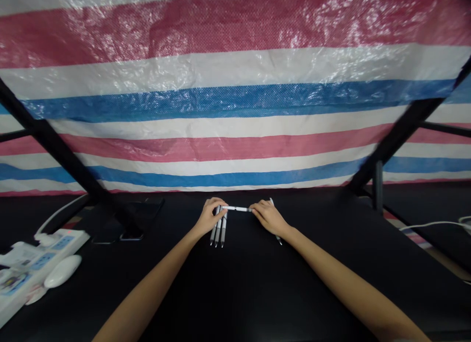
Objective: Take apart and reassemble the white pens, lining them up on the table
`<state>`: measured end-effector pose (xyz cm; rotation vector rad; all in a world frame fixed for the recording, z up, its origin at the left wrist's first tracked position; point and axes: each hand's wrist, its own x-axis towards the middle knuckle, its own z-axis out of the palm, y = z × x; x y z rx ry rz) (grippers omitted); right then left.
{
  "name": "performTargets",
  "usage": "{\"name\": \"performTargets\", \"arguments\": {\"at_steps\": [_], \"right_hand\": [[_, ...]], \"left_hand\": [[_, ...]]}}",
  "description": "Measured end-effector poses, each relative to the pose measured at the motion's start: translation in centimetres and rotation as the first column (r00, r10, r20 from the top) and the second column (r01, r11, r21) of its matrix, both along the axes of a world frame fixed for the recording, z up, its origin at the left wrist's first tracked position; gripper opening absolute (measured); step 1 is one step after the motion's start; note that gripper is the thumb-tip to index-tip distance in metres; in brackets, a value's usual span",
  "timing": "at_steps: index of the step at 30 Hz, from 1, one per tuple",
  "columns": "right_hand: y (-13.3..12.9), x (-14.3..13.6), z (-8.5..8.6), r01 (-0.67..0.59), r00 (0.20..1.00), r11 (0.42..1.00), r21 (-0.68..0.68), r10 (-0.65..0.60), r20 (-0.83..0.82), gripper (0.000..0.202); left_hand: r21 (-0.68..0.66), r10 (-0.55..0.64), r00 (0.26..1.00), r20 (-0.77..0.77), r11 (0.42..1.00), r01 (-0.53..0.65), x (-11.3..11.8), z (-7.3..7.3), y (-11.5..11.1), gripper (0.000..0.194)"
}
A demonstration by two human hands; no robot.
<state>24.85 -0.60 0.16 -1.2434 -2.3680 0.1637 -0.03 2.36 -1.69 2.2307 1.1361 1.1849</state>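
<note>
Both my hands are stretched out over a black table (250, 283). My left hand (209, 215) and my right hand (268, 217) hold the two ends of one white pen (237, 209), which lies crosswise between them just above the table. Under my left hand lie three white pens (219, 231) side by side, pointing toward me. Another white pen (278, 239) shows partly beneath my right hand and wrist.
A red, white and blue striped tarp (235, 111) hangs behind the table, braced by black metal bars (62, 155). At the left are a white power strip (40, 251), a white mouse (62, 271) and a dark phone (142, 217). A white cable (434, 225) runs at the right.
</note>
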Motion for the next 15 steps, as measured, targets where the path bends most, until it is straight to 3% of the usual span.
{"name": "performTargets", "arguments": {"at_steps": [15], "right_hand": [[0.04,-0.11,-0.2,0.024,0.999,1.0,0.011,-0.024,0.037,0.032]], "left_hand": [[0.011,0.042,0.999,0.002,0.999,-0.042,0.29,0.32,-0.5,0.016]]}}
